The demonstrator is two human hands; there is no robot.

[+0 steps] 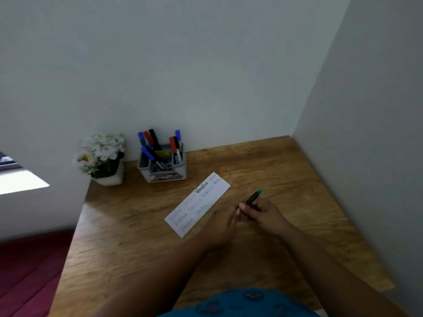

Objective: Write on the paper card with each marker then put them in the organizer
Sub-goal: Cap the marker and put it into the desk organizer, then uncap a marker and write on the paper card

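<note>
**Nearly done: one green marker in hand, the rest in the organizer**

Near the middle of the frame, the card (197,203) lies slantwise on the desk (286,170) and already carries many written words in several inks, some bold black and blue, others faint. That suggests most of the writing is finished.

Up and left of the card, against the wall, the organizer (163,167) holds a cluster of markers (158,145) with blue, red, black and green caps, some upright and some leaning. No loose marker shows on the desk.

The right hand (263,216), just right of the card's lower end, grips a green marker (253,197) with its green end pointing up and away toward the right. Whether that end is a cap or the back of the barrel is unclear, and the tip is hidden. The left hand (220,223) rests at the card's lower right edge, close against the right hand; its fingers are blurred, so whether it pinches anything cannot be told.

Left, as I judge it: write with the green marker if it has not been used, then put it in the organizer.

A pot of white flowers (100,156) stands left of the organizer.
</note>
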